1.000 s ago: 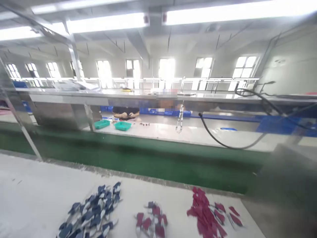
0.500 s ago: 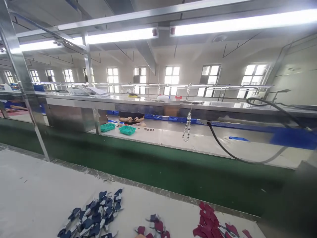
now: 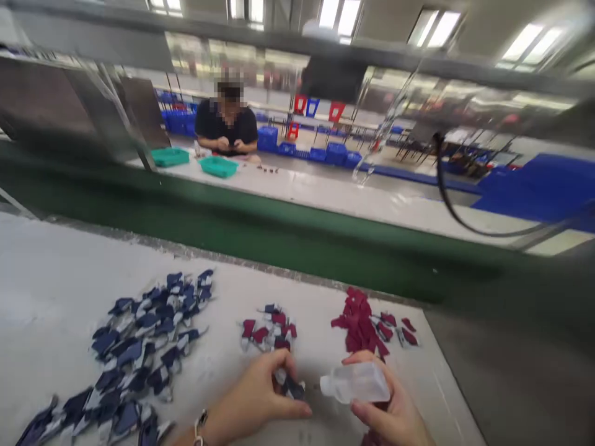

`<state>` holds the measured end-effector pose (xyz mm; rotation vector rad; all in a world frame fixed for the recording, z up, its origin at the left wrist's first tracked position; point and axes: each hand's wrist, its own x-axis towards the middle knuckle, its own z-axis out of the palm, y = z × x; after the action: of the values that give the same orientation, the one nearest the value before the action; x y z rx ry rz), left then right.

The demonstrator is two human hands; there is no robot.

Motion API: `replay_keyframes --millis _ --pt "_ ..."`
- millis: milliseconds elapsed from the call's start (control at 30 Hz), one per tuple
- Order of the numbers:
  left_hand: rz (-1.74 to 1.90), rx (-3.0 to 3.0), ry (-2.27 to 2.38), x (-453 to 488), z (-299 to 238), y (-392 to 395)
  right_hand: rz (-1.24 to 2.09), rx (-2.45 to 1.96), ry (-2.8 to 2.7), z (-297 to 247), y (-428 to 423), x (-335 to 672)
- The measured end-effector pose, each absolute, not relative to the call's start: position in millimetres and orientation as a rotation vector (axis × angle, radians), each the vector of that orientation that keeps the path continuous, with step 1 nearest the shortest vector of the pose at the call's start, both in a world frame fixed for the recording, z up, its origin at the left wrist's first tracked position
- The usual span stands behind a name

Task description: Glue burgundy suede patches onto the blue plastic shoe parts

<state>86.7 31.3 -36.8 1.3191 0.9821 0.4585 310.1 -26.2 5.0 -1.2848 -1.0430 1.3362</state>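
My left hand (image 3: pixel 260 393), with a bracelet at its wrist, is closed around a small dark and light grey piece (image 3: pixel 292 387) near the table's front. In my right hand (image 3: pixel 395 402) is a translucent squeeze bottle (image 3: pixel 356 383), tilted on its side, its white cap end turned toward the left hand. The bottle's tip and the grey piece are a short gap apart. Just beyond the left hand lies a small heap of maroon and grey pieces (image 3: pixel 269 328). Past the bottle is a pile of flat maroon pieces (image 3: pixel 357 322). Some maroon scraps show partly under my right hand.
Many navy and grey pieces (image 3: pixel 139 341) spread over the left of the white table (image 3: pixel 223 371). A green panel (image 3: pixel 260 217) borders its far side. Beyond it, a person in black (image 3: pixel 226 127) sits at another bench with teal baskets (image 3: pixel 218 166). A black hose (image 3: pixel 446 198) hangs at right.
The view has tipped downward, bringing more of the table into sight. Both my hands now show, holding the grey piece and the bottle; before, only a sliver of skin showed at the bottom edge.
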Motion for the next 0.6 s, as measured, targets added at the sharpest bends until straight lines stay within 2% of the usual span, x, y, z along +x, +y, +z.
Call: replay_keyframes --millis 267,500,600 --pt "0.519 1.037 0.836 85.5 -37.5 30.0 1.620 -1.035 -0.859 -18.7 -33.1 307.1" --pt "0.535 1.509 0.893 87.5 -35.0 21.6 1.521 -1.125 -0.946 -6.4 -42.5 321.7" --pt "0.588 1.552 0.841 87.5 -34.6 21.0 1.246 -1.311 -1.286 8.9 -41.9 312.1"
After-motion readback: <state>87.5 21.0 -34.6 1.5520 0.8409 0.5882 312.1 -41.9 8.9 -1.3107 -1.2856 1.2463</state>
